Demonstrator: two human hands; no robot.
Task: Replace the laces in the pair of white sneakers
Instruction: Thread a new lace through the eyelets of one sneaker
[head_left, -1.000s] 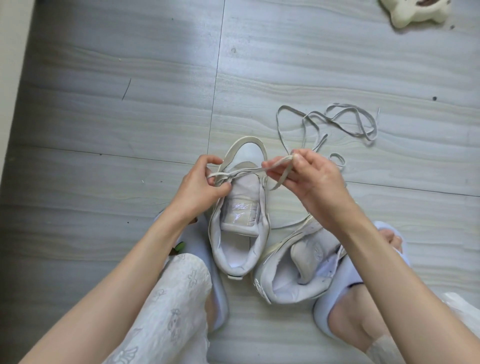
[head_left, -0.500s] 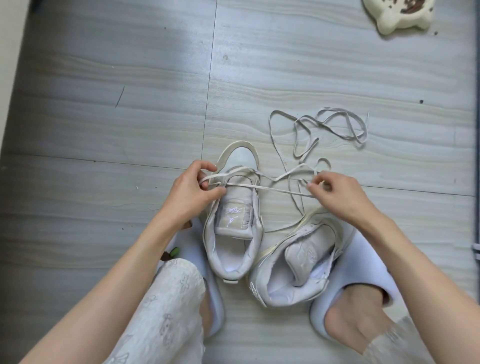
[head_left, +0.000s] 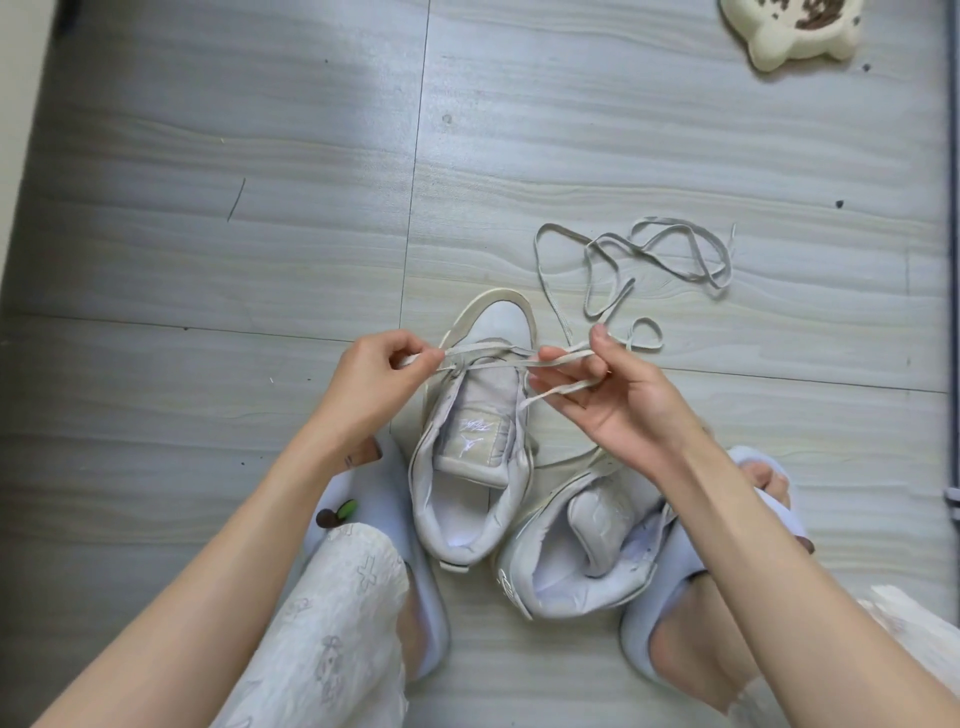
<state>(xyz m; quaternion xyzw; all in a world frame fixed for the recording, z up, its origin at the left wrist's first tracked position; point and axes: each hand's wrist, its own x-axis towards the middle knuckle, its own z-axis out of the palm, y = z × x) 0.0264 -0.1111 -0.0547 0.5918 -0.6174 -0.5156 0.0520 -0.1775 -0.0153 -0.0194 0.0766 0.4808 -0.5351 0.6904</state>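
Two white sneakers stand on the floor between my feet. The left sneaker points away from me, its tongue raised. The right sneaker leans beside it, tongue loose, without a lace. A grey-white lace runs across the left sneaker's front eyelets. My left hand pinches one end of it at the shoe's left side. My right hand holds the other part between thumb and fingers, just right of the shoe. A second loose lace lies tangled on the floor beyond my right hand.
I wear pale slippers: the left one beside the left sneaker, the right one under the leaning sneaker. A cream dish with brown bits sits at the far right. Grey wood-look floor spreads all around.
My right hand has turned palm up and moved back in toward the shoe, taking up the lace. My left hand drew its end a little further out to the left.
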